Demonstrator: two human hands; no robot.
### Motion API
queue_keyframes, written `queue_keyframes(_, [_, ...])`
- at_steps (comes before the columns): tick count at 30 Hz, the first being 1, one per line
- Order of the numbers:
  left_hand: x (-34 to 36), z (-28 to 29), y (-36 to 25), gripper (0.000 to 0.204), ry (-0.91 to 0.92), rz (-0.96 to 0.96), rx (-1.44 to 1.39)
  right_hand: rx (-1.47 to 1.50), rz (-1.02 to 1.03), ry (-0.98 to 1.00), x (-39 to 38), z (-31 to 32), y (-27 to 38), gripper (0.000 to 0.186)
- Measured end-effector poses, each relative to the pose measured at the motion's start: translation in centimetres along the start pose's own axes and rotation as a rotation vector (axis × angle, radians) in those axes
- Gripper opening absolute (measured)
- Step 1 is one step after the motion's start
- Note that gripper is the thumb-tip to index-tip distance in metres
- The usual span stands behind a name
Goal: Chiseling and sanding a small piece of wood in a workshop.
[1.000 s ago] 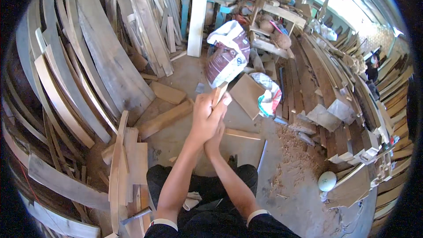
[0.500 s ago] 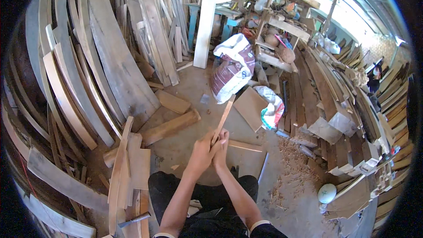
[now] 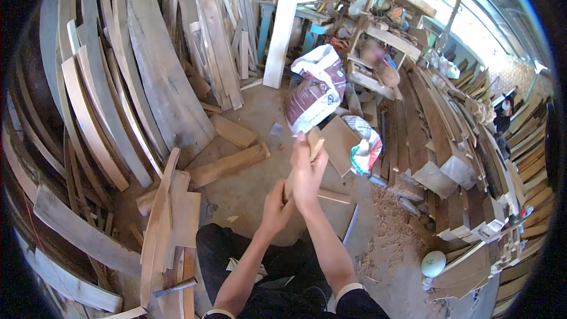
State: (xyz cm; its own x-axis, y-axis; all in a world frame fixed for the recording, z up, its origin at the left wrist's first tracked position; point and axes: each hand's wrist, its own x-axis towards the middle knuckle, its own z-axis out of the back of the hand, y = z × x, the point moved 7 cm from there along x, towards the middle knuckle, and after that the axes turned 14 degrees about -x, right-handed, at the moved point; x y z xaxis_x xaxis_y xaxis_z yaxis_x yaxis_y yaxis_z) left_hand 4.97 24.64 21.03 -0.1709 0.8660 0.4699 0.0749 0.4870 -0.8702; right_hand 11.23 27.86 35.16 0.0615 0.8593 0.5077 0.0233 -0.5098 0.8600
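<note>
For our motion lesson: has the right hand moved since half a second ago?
Yes: the right hand has moved up the picture, nearer the brown-and-white sack.

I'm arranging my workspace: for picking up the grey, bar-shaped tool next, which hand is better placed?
Probably the left hand: it grips the lower part of the pale wooden stick, nearer the tool on the tan wooden boards. The right hand grips higher up, farther away.

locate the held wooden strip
In the head view, near centre: the wooden strip is gripped by the left hand and right hand, its upper end below the large sack.
</note>
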Motion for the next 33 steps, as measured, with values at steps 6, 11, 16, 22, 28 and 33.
queue_keyframes(6, [0.8, 1.0, -1.3, 0.069, 0.108, 0.122, -0.637, 0.163, 0.051, 0.228, 2.1, -1.1, 1.3, 0.043])
queue_keyframes(11, [1.9, 3.1, -1.3, 0.046, 0.115, 0.279, -0.798, 0.463, -0.083, 0.619, 4.7, -3.1, 0.2, 0.073])
queue_keyframes(16, [1.3, 4.2, 3.4, 0.043, 0.162, 0.237, -0.392, 0.505, -0.103, 0.71, 5.6, -2.4, -2.2, 0.074])
queue_keyframes(22, [-0.7, 5.1, 7.7, 0.033, 0.041, 0.185, -0.354, 0.44, -0.034, 0.691, 5.2, -2.7, -1.8, 0.063])
queue_keyframes(28, [-1.0, 6.6, 6.2, 0.015, -0.305, 0.207, -0.323, 0.581, -0.06, 0.67, 6.3, -1.7, -0.5, 0.034])
queue_keyframes(33, [2.7, 6.2, -1.4, 0.009, -0.543, -0.135, -0.357, 0.594, -0.04, 0.359, 7.5, -0.1, -2.1, 0.033])
